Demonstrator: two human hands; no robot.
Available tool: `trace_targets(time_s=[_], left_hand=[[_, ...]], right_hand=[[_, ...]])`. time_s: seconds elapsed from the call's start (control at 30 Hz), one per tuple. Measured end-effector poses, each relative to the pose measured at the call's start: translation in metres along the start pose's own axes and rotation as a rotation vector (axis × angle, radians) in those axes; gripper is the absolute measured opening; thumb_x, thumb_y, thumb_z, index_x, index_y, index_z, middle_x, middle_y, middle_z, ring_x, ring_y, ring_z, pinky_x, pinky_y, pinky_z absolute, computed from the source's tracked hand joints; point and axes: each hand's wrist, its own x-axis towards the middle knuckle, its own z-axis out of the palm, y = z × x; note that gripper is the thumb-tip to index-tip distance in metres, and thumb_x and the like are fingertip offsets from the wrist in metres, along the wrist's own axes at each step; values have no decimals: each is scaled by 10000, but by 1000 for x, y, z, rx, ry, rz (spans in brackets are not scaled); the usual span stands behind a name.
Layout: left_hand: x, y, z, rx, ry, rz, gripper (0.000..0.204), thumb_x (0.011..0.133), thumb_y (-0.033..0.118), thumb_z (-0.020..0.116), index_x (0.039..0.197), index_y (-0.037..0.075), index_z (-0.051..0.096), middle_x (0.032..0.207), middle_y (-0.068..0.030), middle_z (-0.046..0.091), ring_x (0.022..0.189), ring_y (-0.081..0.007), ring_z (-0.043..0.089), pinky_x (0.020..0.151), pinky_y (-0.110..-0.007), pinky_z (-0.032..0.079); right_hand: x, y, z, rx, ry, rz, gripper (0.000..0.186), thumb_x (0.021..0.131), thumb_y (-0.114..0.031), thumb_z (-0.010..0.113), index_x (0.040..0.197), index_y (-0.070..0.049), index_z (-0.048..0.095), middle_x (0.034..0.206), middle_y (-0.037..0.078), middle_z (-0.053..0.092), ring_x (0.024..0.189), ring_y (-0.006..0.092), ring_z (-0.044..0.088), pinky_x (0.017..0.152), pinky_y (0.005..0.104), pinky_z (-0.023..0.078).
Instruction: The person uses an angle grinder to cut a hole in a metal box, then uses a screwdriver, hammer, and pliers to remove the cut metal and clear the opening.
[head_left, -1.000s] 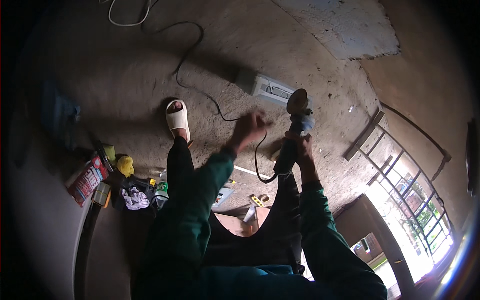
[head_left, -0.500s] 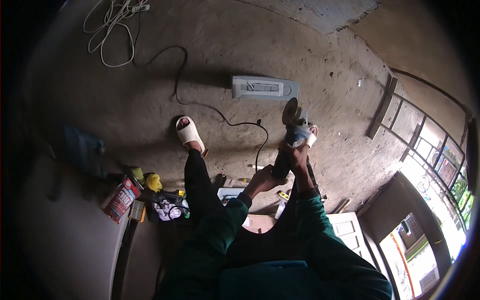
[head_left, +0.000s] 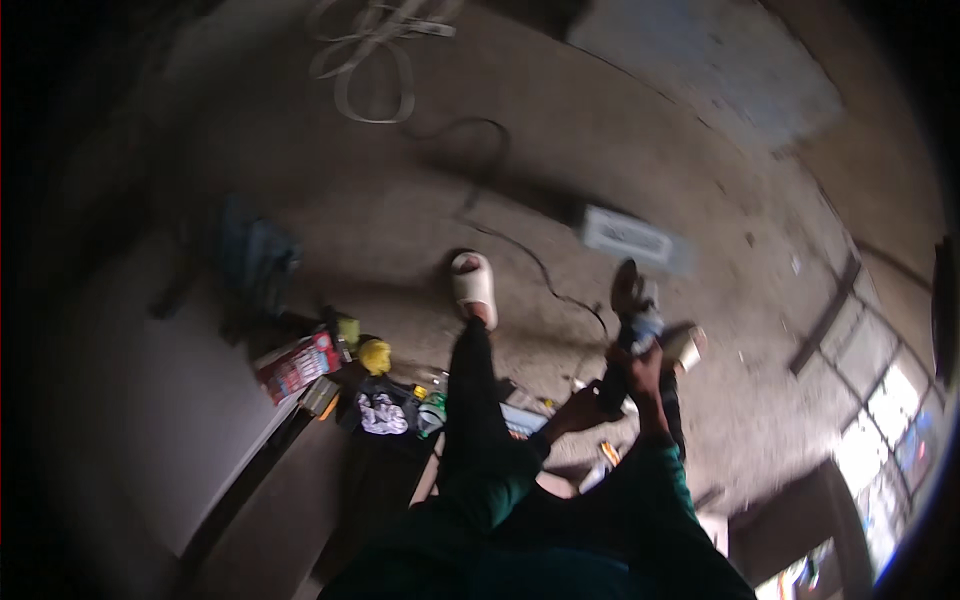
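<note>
An angle grinder (head_left: 640, 320) with a round disc (head_left: 628, 283) at its top points away from me. My right hand (head_left: 645, 365) is wrapped round its body just below the head. My left hand (head_left: 590, 403) grips its dark rear end, lower and further left, though blur softens the fingers. A dark cord (head_left: 545, 270) snakes across the concrete floor. Beyond the disc lies a grey rectangular case (head_left: 628, 236) with a pale inset panel. My feet in cream slides (head_left: 474, 285) stand apart, the grinder nearer the right one.
Looped white cable (head_left: 375, 80) lies at the top. At left are a blue object (head_left: 258, 260), a red packet (head_left: 298, 367), a yellow bag (head_left: 374, 356) and assorted small items beside a grey slab (head_left: 200, 420). A metal grille (head_left: 865, 355) and bright opening are at right.
My left hand has moved from the cord onto the grinder's rear end, beside my right hand's grip. The view has shifted, so the floor objects appear further right, and it is now blurred.
</note>
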Motion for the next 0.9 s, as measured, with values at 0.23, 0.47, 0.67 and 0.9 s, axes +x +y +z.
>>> trace_targets(time_s=[0.23, 0.47, 0.67, 0.9], left_hand=[[3, -24, -120, -198, 217, 93, 483, 787, 384, 687, 1035, 1, 530, 880, -101, 623, 791, -229, 612, 714, -350, 496], [26, -95, -231, -388, 488, 117, 368, 827, 334, 631, 975, 3, 563, 858, -110, 625, 790, -234, 604, 716, -368, 488], [61, -178, -346, -395, 1040, 208, 292, 861, 291, 583, 923, 5, 592, 840, -117, 627, 790, -238, 597, 718, -384, 482], [136, -228, -511, -450, 1465, -203, 461, 585, 237, 757, 915, -45, 602, 864, -202, 669, 850, -383, 644, 797, -438, 483]], right_hand=[[1, -105, 130, -25, -373, 4, 378, 729, -176, 716, 1053, -21, 597, 905, 85, 642, 812, 182, 621, 702, 322, 518], [52, -161, 278, -573, -678, -471, 513, 756, -294, 775, 1110, 11, 564, 1038, 111, 635, 1010, 201, 593, 861, 338, 498], [55, -119, 260, -133, -486, -243, 488, 812, -137, 697, 1217, 39, 489, 1125, 145, 615, 1033, 208, 586, 878, 331, 487], [27, -7, 177, -368, -286, 79, 450, 810, -28, 686, 1201, 68, 486, 1124, 168, 620, 999, 189, 614, 795, 272, 511]])
